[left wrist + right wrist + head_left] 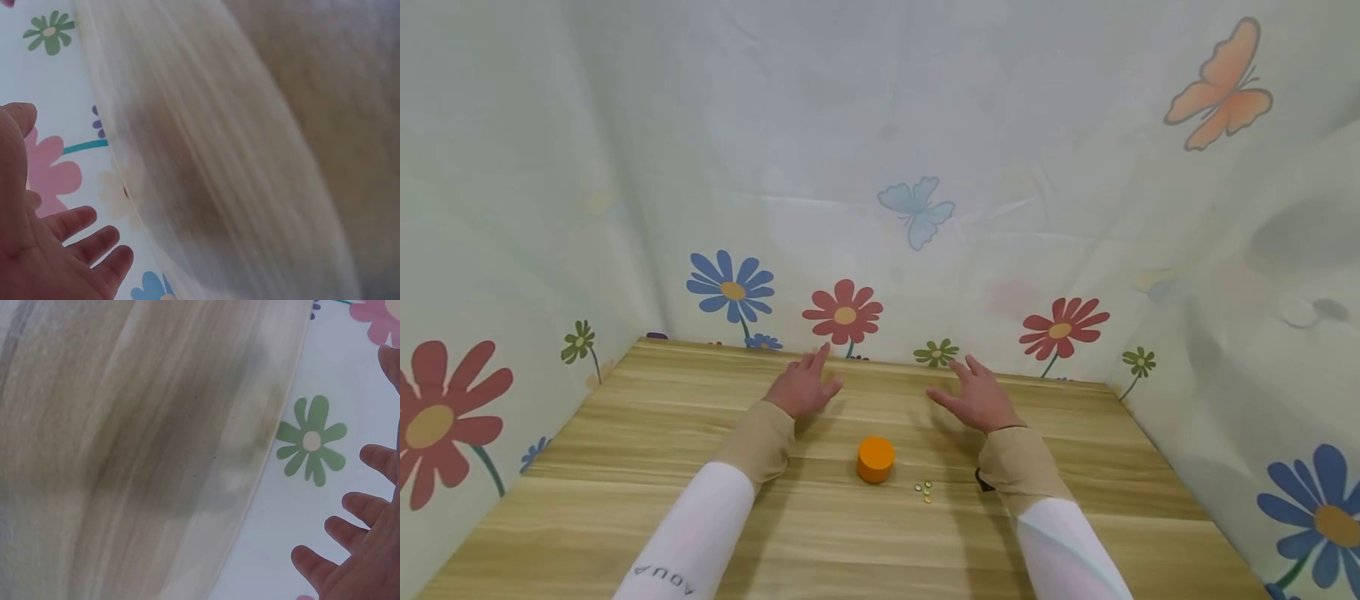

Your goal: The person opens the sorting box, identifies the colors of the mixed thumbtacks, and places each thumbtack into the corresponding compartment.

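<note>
My left hand (pixel 803 387) hovers over the far part of the table, fingers spread and holding nothing. To its right, my right hand (pixel 979 400) is likewise spread, palm turned inward, with nothing in it. Nearer to me than both hands, between the forearms, stands a short orange cylinder (pixel 876 460). Several tiny round pieces (pixel 927 492), yellowish and greenish, lie just right of it; what they are is too small to tell. In the left wrist view the left hand (pixel 56 250) shows bare fingers, and the right wrist view shows the right hand (pixel 362 537) the same way.
The wood-grain table (pixel 647 417) ends at a white curtain (pixel 820 150) printed with flowers and butterflies, which also hangs along both sides. A small black item (pixel 985 481) shows beside the right cuff, partly hidden.
</note>
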